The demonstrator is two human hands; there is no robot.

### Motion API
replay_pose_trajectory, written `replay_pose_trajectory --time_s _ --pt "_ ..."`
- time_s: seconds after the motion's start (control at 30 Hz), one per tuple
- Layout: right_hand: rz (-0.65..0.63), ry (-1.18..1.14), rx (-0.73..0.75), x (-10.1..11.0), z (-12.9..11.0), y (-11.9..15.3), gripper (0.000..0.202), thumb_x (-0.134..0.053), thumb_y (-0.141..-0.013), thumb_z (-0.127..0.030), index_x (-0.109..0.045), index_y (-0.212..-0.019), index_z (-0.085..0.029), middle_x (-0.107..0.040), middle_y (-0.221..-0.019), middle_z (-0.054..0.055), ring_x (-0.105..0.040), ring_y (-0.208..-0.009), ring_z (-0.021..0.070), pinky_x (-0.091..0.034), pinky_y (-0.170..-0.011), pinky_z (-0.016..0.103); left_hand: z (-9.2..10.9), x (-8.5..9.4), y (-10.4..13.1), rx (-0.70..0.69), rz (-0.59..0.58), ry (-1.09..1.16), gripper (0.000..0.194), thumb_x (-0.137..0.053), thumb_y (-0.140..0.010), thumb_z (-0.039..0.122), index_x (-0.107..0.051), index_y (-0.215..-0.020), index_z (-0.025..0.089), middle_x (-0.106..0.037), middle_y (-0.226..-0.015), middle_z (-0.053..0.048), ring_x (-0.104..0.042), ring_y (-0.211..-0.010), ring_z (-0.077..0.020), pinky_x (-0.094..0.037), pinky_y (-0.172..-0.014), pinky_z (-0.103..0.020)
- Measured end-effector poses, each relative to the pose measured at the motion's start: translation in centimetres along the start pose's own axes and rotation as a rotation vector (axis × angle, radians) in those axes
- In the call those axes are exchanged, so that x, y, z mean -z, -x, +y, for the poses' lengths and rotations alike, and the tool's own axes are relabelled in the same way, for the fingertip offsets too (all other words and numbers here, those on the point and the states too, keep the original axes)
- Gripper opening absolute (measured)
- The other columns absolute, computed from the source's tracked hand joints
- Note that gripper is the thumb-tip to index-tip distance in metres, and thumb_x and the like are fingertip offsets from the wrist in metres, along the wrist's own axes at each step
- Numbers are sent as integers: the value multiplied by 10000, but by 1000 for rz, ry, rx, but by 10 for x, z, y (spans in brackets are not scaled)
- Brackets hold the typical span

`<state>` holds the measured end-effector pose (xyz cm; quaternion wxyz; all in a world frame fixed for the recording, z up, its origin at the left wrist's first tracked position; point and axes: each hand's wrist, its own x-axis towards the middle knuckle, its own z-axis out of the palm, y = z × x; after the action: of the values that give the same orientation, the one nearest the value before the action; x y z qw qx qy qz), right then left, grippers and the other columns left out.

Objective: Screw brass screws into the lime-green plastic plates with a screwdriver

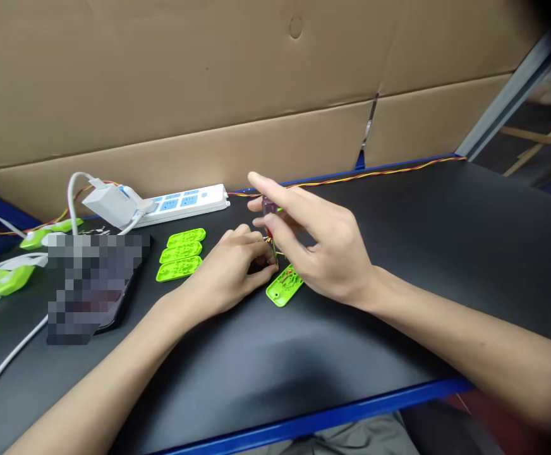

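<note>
Centrally, green casing, brassy parts inside

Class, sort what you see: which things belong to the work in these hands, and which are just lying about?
Probably part of the job:
screwdriver-like tool, in the right hand
green shell, close by both hands
three similar green shells, in a row

Probably just lying about:
power strip
white adapter
dark pixelated object
red-and-yellow wire

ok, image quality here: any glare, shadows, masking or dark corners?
Head view: soft glare on the black tabletop, with darker shadow patches near its front edge; mosaic covers most of the dark device at left; upper right corner goes black.
</note>
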<state>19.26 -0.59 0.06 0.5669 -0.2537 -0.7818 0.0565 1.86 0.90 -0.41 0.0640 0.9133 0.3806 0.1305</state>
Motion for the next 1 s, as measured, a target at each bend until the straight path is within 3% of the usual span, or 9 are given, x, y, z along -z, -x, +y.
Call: replay_pose_trajectory --time_s 0.2,0.4,0.5,0.77,1.0 --pt "42 57 -40 1 1 -2 248 -596 -904 -262 -678 -1114 -159 -625 -845 41 -594 -744 135 -588 -733 290 0 0 1 29 -47 46 149 -530 -906 271 -656 -908 191 -688 -941 -38 -589 -902 -225 -459 -822 -365" --pt "-18 15 -37 -1 0 0 387 -421 -957 -139 -538 -1325 -165 -698 -1085 59 -668 -933 135 -587 -884 296 1 2 0 2 -12 3 150 -558 -894 273 -672 -897 175 -676 -999 -59 -573 -990 -240 -448 -883 -374" --pt "-19 5 -41 -1 2 1 384 -445 -951 -146 -541 -1323 -142 -711 -1062 70 -686 -909 147 -599 -871 290 -1 5 0 -7 -38 10 177 -548 -913 293 -687 -933 185 -675 -1028 -59 -564 -989 -239 -444 -882 -377" --pt "-39 10 -71 1 2 1 381 -414 -968 -162 -529 -1327 -215 -698 -1073 41 -678 -934 136 -587 -913 297 -13 5 1 -36 -26 -29 208 -523 -942 317 -707 -935 219 -665 -1075 -51 -538 -1028 -246 -418 -899 -379" --pt "-35 -7 -45 0 3 0 368 -441 -962 -161 -531 -1319 -151 -704 -1075 59 -671 -929 137 -588 -899 294 -14 0 0 -51 -7 -54 227 -505 -951 313 -705 -959 206 -661 -1068 -62 -538 -1004 -240 -421 -887 -371"
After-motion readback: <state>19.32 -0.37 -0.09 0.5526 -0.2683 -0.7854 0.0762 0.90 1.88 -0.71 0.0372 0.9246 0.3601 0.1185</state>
